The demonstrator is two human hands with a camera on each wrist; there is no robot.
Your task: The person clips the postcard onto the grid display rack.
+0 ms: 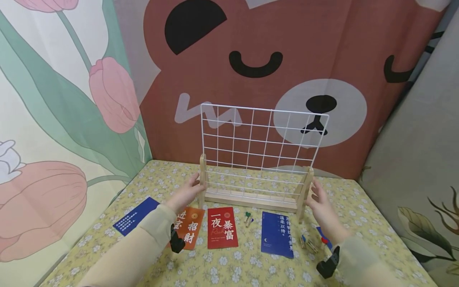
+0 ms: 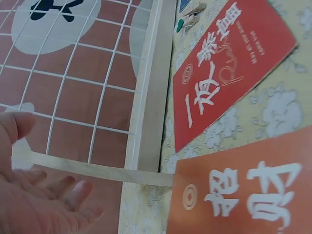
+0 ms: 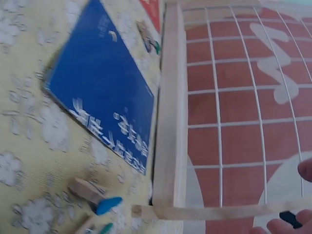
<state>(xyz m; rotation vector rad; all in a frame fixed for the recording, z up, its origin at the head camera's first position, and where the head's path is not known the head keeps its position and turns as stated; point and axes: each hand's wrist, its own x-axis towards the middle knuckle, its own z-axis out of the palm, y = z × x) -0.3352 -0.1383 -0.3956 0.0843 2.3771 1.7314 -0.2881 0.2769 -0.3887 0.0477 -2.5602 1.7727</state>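
Note:
A white wire grid point(image 1: 263, 139) stands upright in a wooden stand point(image 1: 251, 199) with a post at each side. My left hand point(image 1: 186, 193) is beside the left post, its thumb and loosely bent fingers on either side of the wood without a visible grip. At the right post, my right hand point(image 1: 322, 205) has its fingers spread loosely; only fingertips point(image 3: 280, 226) show in the right wrist view, so contact is unclear. In front lie an orange card point(image 1: 193, 227), a red card point(image 1: 222, 228) and a blue card point(image 1: 277, 234).
Another blue card point(image 1: 136, 215) lies at the far left of the flowered tablecloth point(image 1: 244, 271). Small wooden clips with coloured ornaments point(image 1: 248, 218) rest between cards, and more clips point(image 1: 309, 243) lie near my right wrist. A bear-print cloth point(image 1: 251, 87) hangs behind the grid.

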